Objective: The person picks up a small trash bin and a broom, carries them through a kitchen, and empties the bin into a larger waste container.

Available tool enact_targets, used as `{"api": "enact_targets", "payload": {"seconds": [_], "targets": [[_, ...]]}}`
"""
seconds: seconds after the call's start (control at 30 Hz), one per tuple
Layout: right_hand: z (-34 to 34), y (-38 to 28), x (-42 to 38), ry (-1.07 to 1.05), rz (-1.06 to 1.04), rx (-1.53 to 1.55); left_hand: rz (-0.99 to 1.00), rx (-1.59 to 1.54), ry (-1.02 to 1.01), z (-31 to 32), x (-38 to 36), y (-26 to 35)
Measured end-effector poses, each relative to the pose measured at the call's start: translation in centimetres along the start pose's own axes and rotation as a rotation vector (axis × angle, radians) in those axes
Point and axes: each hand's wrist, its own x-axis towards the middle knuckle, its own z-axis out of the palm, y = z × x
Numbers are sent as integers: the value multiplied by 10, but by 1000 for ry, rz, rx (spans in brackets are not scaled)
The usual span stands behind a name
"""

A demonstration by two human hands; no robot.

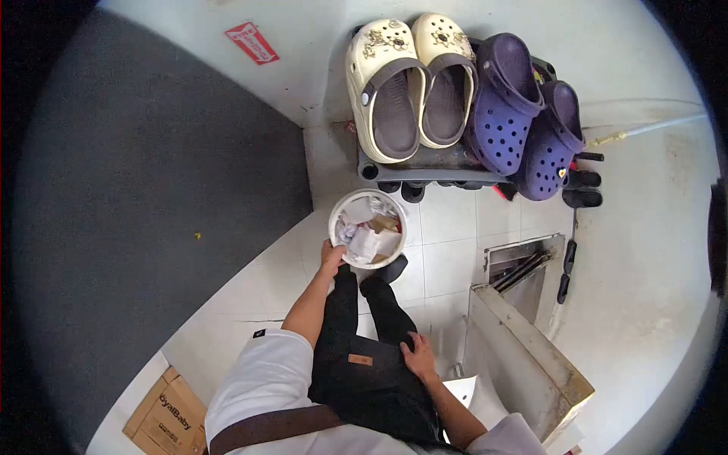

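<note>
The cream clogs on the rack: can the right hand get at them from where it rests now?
Probably yes, but only with a forward reach. The right hand rests on the dark trousers, apart from the cream clogs; nothing blocks the way over the white bin.

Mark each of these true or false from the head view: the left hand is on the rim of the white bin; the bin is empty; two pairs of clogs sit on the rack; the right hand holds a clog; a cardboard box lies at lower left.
1. The left hand is on the rim of the white bin. True.
2. The bin is empty. False: it holds crumpled paper.
3. Two pairs of clogs sit on the rack. True: a cream pair and a purple pair.
4. The right hand holds a clog. False: it rests on the dark apron.
5. A cardboard box lies at lower left. True.
</note>
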Motion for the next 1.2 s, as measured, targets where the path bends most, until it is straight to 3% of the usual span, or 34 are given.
{"api": "enact_targets", "payload": {"seconds": [0.07, 0.13, 0.2, 0.4, 0.5, 0.53, 0.57, 0.6, 0.63, 0.7, 0.77, 0.83, 0.87, 0.93, 1.07, 1.13, 1.2], "targets": [[3, 10, 47, 30, -56, 15, 67, 93, 101, 26, 16, -6], [7, 4, 123, 82, -149, 68, 39, 184, 23, 40, 64, 9], [23, 1, 202, 179, -234, 66, 54, 286, -218, 32, 130, 10], [91, 24, 366, 470, -466, -127, 139, 695, -363, 14, 222, -24], [132, 45, 434, 593, -570, -71, -161, 703, -703, -10, 281, -34], [146, 56, 459, 639, -621, -40, -138, 702, -694, -18, 310, -35], [169, 78, 491, 541, -634, 174, -217, 772, -859, -26, 341, -37], [184, 86, 514, 548, -657, 175, -298, 842, -1022, -36, 375, -42], [195, 89, 526, 587, -704, 181, -320, 738, -940, -48, 419, -57], [232, 109, 569, 685, -770, 221, -95, 762, -755, -58, 516, -87], [269, 146, 620, 681, -808, 243, 300, 765, -164, -58, 622, -135], [299, 178, 657, 631, -775, 345, 544, 1288, -75, -55, 712, -152], [309, 195, 675, 644, -781, 349, 560, 1292, -74, -51, 754, -173], [330, 230, 708, 580, -844, 375, 1052, 1640, 98, -40, 817, -210], [352, 280, 737, 494, -847, 516, 917, 1807, 166, 23, 858, -241], [347, 297, 733, 481, -830, 516, 721, 1738, -17, 51, 888, -243], [332, 305, 719, 554, -847, 392, 744, 1752, -60, 86, 885, -245]]}}
